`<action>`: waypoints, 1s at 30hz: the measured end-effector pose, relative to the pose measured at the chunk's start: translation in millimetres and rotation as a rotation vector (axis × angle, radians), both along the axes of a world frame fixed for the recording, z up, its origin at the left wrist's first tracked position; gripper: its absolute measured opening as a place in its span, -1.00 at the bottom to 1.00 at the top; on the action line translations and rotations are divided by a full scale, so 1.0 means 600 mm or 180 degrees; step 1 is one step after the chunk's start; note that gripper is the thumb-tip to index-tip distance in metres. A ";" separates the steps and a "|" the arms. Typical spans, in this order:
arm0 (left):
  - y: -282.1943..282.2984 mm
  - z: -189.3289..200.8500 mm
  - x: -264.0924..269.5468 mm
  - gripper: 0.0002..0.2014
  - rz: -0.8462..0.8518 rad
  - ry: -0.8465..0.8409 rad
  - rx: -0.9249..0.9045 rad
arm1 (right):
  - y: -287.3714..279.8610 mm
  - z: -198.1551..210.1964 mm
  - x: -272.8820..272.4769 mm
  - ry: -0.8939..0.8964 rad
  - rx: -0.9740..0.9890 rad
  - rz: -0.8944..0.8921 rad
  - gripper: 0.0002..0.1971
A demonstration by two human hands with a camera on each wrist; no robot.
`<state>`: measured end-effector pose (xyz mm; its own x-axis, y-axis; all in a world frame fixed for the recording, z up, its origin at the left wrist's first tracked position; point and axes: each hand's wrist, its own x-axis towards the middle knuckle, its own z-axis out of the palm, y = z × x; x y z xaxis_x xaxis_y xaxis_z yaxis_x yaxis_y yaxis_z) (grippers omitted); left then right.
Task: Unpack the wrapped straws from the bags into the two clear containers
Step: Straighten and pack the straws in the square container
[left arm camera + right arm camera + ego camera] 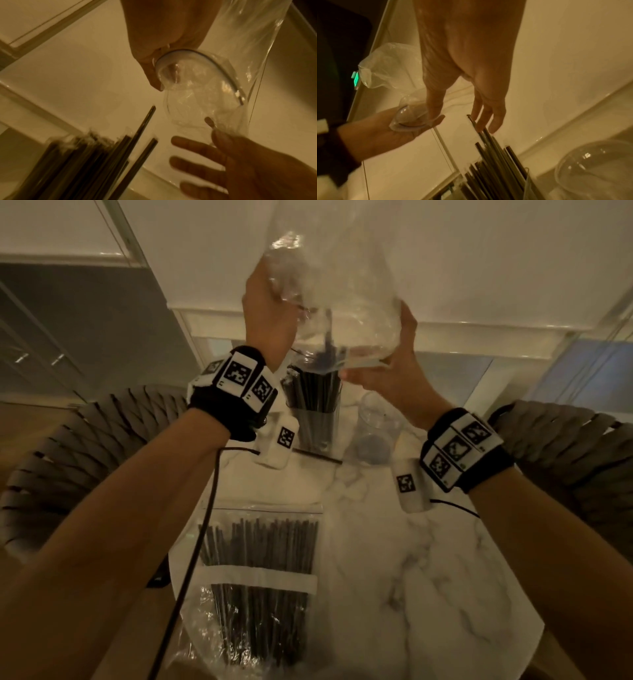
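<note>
Both hands hold a clear plastic bag (339, 289) upended above a tall clear container (313, 409) packed with dark wrapped straws (315, 392). My left hand (274, 306) grips the bag's bunched left side, fingers curled round it (154, 70). My right hand (383, 354) pinches the bag's mouth edge on the right, its other fingers (489, 121) straight over the straw tips (494, 159). The bag (205, 94) looks almost empty. A second, round clear container (375, 429) stands empty to the right. Another bag full of straws (257, 577) lies near me.
A single straw (317, 456) lies on the marble table (428, 577) in front of the tall container. Woven chairs (565, 460) stand on both sides of the table. A cable (195, 559) hangs from my left wrist across the full bag.
</note>
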<state>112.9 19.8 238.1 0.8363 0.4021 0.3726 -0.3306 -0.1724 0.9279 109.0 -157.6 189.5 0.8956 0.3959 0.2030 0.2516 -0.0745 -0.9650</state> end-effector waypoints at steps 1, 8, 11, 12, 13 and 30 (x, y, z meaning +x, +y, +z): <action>-0.003 -0.007 -0.007 -0.84 -0.0085 0.0107 0.0145 | -0.002 -0.002 -0.003 0.0024 0.0148 -0.0105 -0.16; 0.004 -0.123 -0.113 -0.85 -0.1712 0.1545 0.1027 | -0.108 -0.082 -0.068 0.0575 -0.0751 0.0085 -0.69; 0.028 -0.185 -0.140 -0.84 -0.2849 0.2905 0.1962 | -0.161 -0.145 -0.113 0.1058 -0.1394 0.0335 -0.74; 0.040 -0.207 -0.138 -0.77 -0.2986 0.3345 0.2182 | -0.179 -0.166 -0.120 0.1191 -0.1636 0.0379 -0.70; 0.053 -0.228 -0.131 -0.70 -0.2967 0.3623 0.2325 | -0.195 -0.185 -0.126 0.1337 -0.1919 0.0500 -0.61; 0.049 -0.480 -0.029 -0.67 -0.0984 0.2541 0.4973 | -0.143 -0.250 -0.099 0.0641 -0.3572 0.0164 -0.49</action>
